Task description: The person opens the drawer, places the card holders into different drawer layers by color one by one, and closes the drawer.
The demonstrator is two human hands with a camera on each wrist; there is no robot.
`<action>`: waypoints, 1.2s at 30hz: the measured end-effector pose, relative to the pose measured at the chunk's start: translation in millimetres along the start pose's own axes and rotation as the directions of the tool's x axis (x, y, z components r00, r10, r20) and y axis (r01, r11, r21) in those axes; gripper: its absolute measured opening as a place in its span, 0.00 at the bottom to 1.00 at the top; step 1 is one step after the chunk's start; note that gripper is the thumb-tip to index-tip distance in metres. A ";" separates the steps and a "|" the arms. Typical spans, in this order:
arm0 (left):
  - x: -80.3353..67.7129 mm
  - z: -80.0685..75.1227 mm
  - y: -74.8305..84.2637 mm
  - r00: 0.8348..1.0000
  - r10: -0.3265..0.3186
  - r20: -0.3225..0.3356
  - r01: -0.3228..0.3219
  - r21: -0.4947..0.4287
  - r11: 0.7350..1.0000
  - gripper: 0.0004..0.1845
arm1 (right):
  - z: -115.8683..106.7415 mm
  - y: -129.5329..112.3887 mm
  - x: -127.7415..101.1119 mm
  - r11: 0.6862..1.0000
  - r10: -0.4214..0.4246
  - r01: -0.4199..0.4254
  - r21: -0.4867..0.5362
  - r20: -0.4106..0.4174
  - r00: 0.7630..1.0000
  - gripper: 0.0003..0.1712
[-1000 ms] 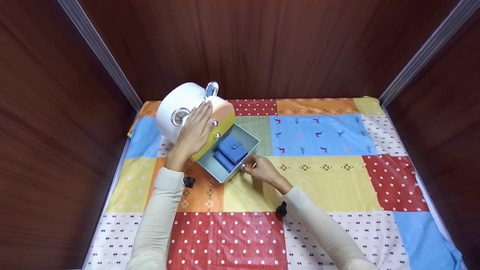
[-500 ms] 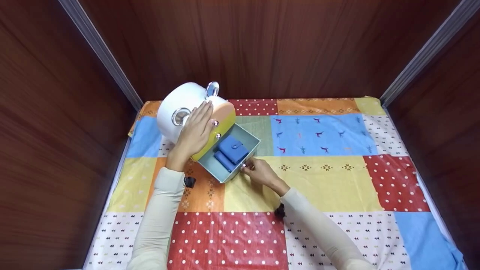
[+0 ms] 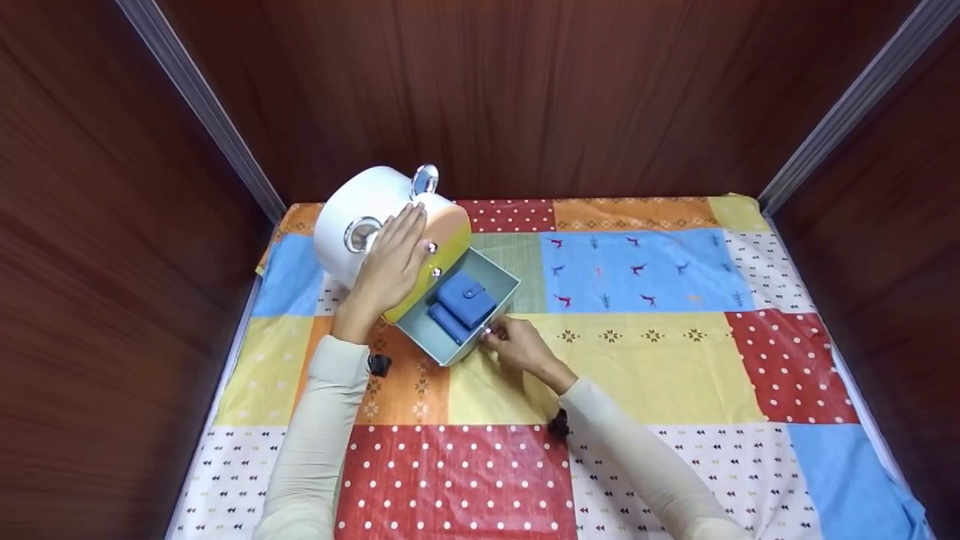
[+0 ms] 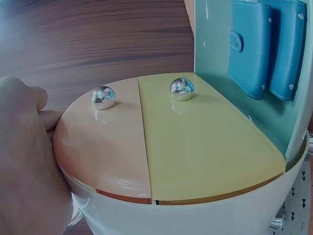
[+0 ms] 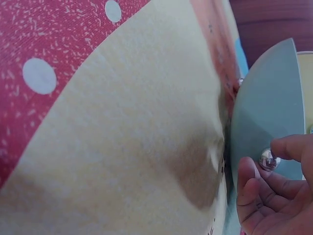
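A white rounded drawer box [image 3: 356, 195] stands at the table's back left, with a peach drawer front [image 4: 107, 142] and a yellow one [image 4: 215, 137], each with a silver knob. Below them a pale green drawer [image 3: 491, 268] is pulled out. In it lie two blue wallets, a snap-strap one [image 3: 471, 296] leaning on a second [image 3: 448, 322]. My left hand [image 3: 388, 259] rests flat on the box's top, fingers straight. At the drawer's front, my right hand [image 3: 525, 346] pinches its silver knob [image 5: 269, 160] between thumb and fingers.
A patchwork-print cloth [image 3: 645, 367] covers the table. Dark wood-look panels [image 3: 510, 97] stand behind and at both sides. The box has a shiny ring-shaped part [image 3: 363, 233] on its side and another [image 3: 424, 180] at the back.
The right wrist and forearm have shifted slightly left. The drawer, wallets and left hand look the same.
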State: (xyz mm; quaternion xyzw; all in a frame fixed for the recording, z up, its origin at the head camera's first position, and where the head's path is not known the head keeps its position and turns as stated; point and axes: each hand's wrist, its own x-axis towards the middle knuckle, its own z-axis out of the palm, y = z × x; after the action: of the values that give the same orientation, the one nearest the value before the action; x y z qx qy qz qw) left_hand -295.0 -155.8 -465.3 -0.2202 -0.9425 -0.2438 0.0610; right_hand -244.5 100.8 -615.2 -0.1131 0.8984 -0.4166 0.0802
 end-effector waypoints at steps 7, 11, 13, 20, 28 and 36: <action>1.1 -0.5 0.0 1.000 -0.001 -0.003 0.000 -0.004 1.000 0.32 | -1.3 -3.4 1.7 1.000 -0.014 0.014 0.015 -0.018 1.000 0.09; 1.2 -0.5 -0.2 1.000 0.008 -0.015 -0.008 -0.007 1.000 0.31 | -0.7 -4.8 3.4 1.000 -0.014 0.014 -0.001 -0.032 0.999 0.09; 1.0 -0.5 -0.1 1.000 0.010 -0.016 -0.010 -0.007 1.000 0.31 | -0.4 -5.7 3.6 1.000 -0.012 0.011 -0.013 -0.037 0.999 0.09; 0.2 -0.2 0.6 1.000 0.011 -0.015 -0.011 -0.005 1.000 0.31 | 1.9 -8.3 4.7 1.000 0.000 0.001 0.022 -0.042 0.999 0.09; 0.3 1.7 -0.2 0.999 0.013 -0.030 -0.013 -0.015 1.000 0.31 | 3.9 -9.2 8.1 0.999 0.002 0.000 0.048 -0.049 0.999 0.09; 0.3 1.3 0.0 1.000 0.006 -0.026 -0.006 -0.010 1.000 0.31 | 5.6 -10.3 12.9 0.997 0.009 -0.005 0.074 -0.049 0.999 0.08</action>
State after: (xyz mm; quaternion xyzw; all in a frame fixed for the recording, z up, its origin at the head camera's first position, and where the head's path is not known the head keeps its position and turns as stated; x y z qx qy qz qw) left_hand -295.2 -155.0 -466.4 -0.2203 -0.9398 -0.2510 0.0728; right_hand -254.1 86.7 -611.5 -0.0966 0.8846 -0.4518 0.0638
